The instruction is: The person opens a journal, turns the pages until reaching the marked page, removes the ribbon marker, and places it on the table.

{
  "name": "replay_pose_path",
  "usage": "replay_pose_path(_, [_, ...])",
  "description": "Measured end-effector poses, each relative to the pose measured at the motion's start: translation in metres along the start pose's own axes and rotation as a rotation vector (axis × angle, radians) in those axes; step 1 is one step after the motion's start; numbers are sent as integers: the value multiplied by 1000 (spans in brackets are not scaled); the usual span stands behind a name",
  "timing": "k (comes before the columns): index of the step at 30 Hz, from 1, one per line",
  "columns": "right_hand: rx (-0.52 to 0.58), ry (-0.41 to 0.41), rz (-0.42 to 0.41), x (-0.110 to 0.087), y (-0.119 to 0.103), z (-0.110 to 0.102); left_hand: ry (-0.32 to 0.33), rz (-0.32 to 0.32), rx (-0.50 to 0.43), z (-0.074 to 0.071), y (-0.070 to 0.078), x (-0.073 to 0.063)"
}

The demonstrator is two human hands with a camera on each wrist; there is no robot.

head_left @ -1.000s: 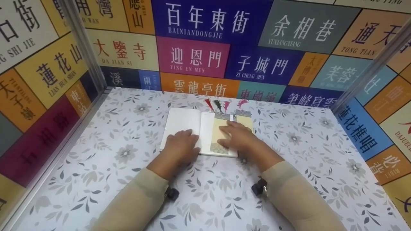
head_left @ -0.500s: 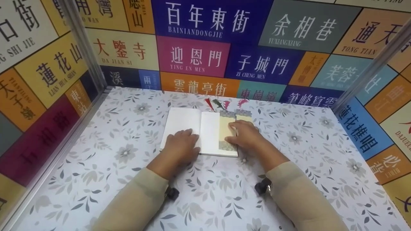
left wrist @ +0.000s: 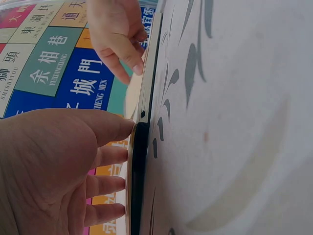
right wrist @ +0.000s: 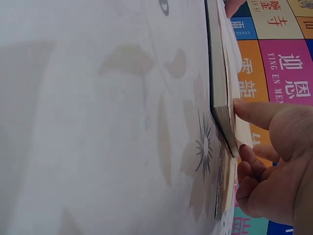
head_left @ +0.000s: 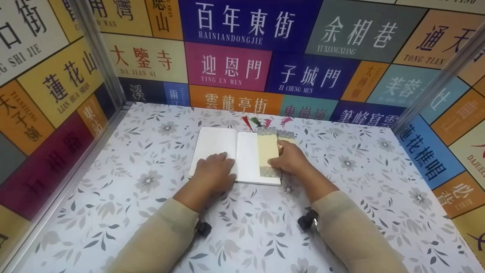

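Note:
An open book (head_left: pixel 216 142) with blank-looking pages lies on the table. On its left page rest the fingertips of my left hand (head_left: pixel 214 170), thumb near the lower edge. My right hand (head_left: pixel 293 157) pinches the right edge of a pale yellow bookmark (head_left: pixel 268 151) with grey patterned ends, lying over the right page. In the right wrist view the thumb is on top and the other fingers (right wrist: pixel 248 169) are at the book's side; whether a page is caught too, I cannot tell. A second bookmark (head_left: pixel 286 134) lies right of the book, partly behind the right hand.
Red (head_left: pixel 246 123), green (head_left: pixel 256 121) and pink tassels (head_left: pixel 286 122) stick out beyond the book's top. A floral cloth (head_left: pixel 151 212) covers the table. Colourful sign-printed panels (head_left: pixel 227 68) with clear corner posts (head_left: pixel 100 53) stand around the back and sides.
The bookmark has slid right across the page, then shifted slightly up and left. My right hand's fingers have moved from lying on it to its right edge. The left hand stays put.

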State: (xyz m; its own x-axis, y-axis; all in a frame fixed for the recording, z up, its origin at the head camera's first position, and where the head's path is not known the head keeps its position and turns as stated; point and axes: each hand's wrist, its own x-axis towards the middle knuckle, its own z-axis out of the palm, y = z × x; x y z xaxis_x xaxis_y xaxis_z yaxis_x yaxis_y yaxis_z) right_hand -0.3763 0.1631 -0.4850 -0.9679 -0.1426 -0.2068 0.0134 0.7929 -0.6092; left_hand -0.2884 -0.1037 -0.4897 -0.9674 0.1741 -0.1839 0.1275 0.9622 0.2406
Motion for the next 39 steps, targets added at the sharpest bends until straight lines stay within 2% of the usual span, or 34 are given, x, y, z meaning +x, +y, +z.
replay_pose_path(6, [103,61,32,0,3,-3,-10,-5,-1,0,1,0])
replay_pose_path(13, [354,82,130,4,8,-16,-12,-2,-1,-1,1,0])
replay_pose_path(16, [420,90,153,7,8,-28,-3,7,-9,0,0,-1])
replay_pose_path(20, [448,123,193,12,11,-50,7,10,-21,0,1,-1])
replay_pose_path(27, [584,191,290,21,24,-87,-11,-1,-20,-1,1,-1])
replay_pose_path(32, [604,224,324,24,36,-102,-20,1,-19,0,0,-1])
replay_pose_path(39, [578,210,367,28,54,-109,-21,-5,-16,0,0,0])
